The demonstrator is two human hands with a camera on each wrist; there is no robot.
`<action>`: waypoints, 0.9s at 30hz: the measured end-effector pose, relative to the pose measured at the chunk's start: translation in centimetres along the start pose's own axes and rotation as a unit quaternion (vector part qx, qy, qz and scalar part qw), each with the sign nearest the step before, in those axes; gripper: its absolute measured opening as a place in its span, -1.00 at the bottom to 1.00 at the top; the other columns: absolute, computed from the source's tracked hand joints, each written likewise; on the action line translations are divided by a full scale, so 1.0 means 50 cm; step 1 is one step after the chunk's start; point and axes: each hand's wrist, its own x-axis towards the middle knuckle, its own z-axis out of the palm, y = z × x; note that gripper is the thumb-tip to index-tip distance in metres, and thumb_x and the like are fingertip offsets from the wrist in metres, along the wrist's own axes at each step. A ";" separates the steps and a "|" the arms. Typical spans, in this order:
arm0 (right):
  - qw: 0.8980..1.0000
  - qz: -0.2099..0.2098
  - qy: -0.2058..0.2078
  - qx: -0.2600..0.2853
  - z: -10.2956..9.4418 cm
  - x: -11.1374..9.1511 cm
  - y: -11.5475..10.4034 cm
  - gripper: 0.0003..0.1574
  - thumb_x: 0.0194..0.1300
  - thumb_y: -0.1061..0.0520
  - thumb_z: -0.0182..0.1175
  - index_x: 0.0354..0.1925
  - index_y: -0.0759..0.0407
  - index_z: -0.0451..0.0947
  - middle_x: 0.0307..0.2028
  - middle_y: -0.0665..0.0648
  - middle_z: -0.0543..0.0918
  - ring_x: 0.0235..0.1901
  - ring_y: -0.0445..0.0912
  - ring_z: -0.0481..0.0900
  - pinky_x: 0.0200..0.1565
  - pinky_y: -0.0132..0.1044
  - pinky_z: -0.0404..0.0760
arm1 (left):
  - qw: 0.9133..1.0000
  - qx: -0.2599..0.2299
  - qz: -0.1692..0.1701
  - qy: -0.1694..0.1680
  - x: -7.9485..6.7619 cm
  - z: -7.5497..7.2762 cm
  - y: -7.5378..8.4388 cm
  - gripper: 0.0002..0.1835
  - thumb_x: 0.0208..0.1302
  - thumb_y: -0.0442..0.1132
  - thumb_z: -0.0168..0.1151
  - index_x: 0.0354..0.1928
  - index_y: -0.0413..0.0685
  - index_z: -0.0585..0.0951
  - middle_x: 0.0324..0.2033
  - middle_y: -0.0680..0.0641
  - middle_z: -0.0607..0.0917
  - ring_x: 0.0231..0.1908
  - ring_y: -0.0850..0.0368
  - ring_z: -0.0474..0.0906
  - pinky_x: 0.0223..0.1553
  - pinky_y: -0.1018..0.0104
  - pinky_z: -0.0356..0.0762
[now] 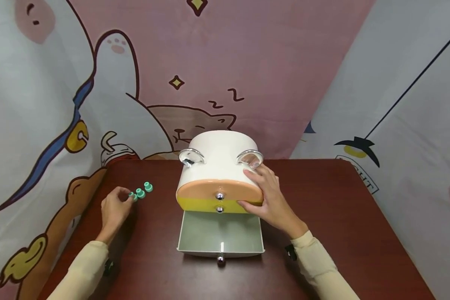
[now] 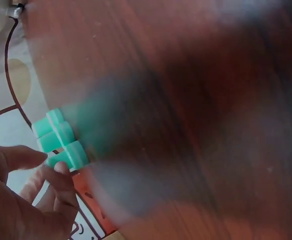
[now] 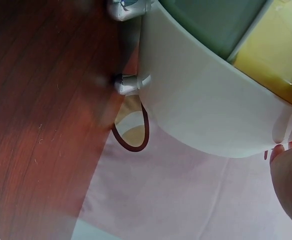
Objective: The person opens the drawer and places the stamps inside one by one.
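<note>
A small white drawer cabinet (image 1: 221, 156) with rounded sides stands mid-table, with orange (image 1: 198, 189) and yellow drawers closed. The green bottom drawer (image 1: 222, 233) is pulled out, nothing visible inside. My right hand (image 1: 273, 204) grips the cabinet's right side, thumb across the yellow front, fingers up by a silver ring-shaped foot. On the left, my left hand (image 1: 115, 210) pinches the narrow end of the nearest teal stepped peg (image 2: 77, 156) between thumb and fingers. Two more such pegs (image 1: 140, 193) stand in a line just beyond it.
The dark red-brown table (image 1: 315, 233) ends at a printed cartoon cloth (image 1: 285, 75) behind and at both sides. Round silver knobs (image 1: 221, 260) stick out from the drawer fronts. Two silver rings (image 1: 249, 158) rise from the cabinet's top.
</note>
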 end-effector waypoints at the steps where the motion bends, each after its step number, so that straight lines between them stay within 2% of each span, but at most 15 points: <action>1: 1.000 0.001 -0.001 0.000 0.001 0.000 -0.001 0.23 0.00 0.15 0.75 0.57 -0.03 0.39 0.47 0.23 0.40 0.50 0.23 0.23 0.25 0.20 0.20 | 1.000 -0.001 0.000 0.003 -0.001 0.000 -0.003 -0.88 0.35 -0.39 0.39 -0.11 -0.26 0.71 -0.20 -0.34 0.76 -0.06 -0.36 0.60 0.01 -0.21 0.41; 7: 1.000 -0.003 -0.002 0.001 0.002 0.002 -0.004 0.26 -0.02 0.16 0.77 0.57 -0.03 0.39 0.46 0.23 0.41 0.49 0.23 0.25 0.23 0.19 0.21 | 1.000 0.004 0.010 0.023 -0.003 0.002 -0.008 -0.93 0.33 -0.38 0.41 -0.20 -0.24 0.75 -0.21 -0.34 0.78 -0.06 -0.41 0.62 0.00 -0.25 0.43; 13: 1.000 -0.004 -0.003 0.003 0.006 0.004 -0.003 0.26 -0.02 0.17 0.77 0.57 -0.03 0.39 0.45 0.23 0.42 0.49 0.23 0.25 0.22 0.19 0.22 | 1.000 0.011 0.002 0.018 -0.009 0.002 -0.009 -0.91 0.28 -0.39 0.44 -0.23 -0.26 0.71 -0.23 -0.36 0.79 -0.09 -0.45 0.63 0.00 -0.32 0.42; 19: 1.000 -0.004 0.006 -0.001 0.003 0.002 -0.002 0.26 -0.02 0.15 0.77 0.57 -0.04 0.38 0.42 0.24 0.43 0.47 0.23 0.27 0.19 0.18 0.22 | 1.000 0.010 0.013 0.014 -0.024 0.000 -0.008 -0.88 0.30 -0.41 0.46 -0.16 -0.25 0.72 -0.16 -0.35 0.82 -0.09 -0.40 0.66 -0.03 -0.25 0.40; 22: 1.000 -0.007 0.007 -0.003 0.003 0.002 0.000 0.27 -0.02 0.14 0.77 0.58 -0.04 0.38 0.41 0.25 0.44 0.45 0.24 0.28 0.18 0.17 0.23 | 1.000 0.000 0.018 0.010 -0.038 -0.004 -0.010 -0.90 0.32 -0.39 0.48 -0.17 -0.24 0.75 -0.20 -0.32 0.83 -0.13 -0.31 0.68 -0.03 -0.12 0.39; 24: 1.000 -0.007 0.007 -0.003 0.004 0.001 0.001 0.26 -0.02 0.14 0.77 0.58 -0.04 0.38 0.41 0.24 0.44 0.46 0.24 0.28 0.18 0.17 0.23 | 1.000 -0.005 0.019 0.010 -0.049 -0.006 -0.011 -0.91 0.32 -0.37 0.50 -0.18 -0.21 0.77 -0.26 -0.25 0.84 -0.21 -0.17 0.70 -0.07 0.03 0.41; 27: 1.000 -0.005 0.008 -0.002 0.004 0.001 0.000 0.26 -0.02 0.14 0.77 0.57 -0.04 0.38 0.42 0.24 0.44 0.47 0.24 0.27 0.20 0.17 0.23 | 1.000 -0.012 0.020 0.014 -0.067 -0.008 -0.005 -0.92 0.31 -0.33 0.55 -0.20 -0.13 0.81 -0.40 -0.11 0.81 -0.37 0.07 0.64 -0.25 0.28 0.41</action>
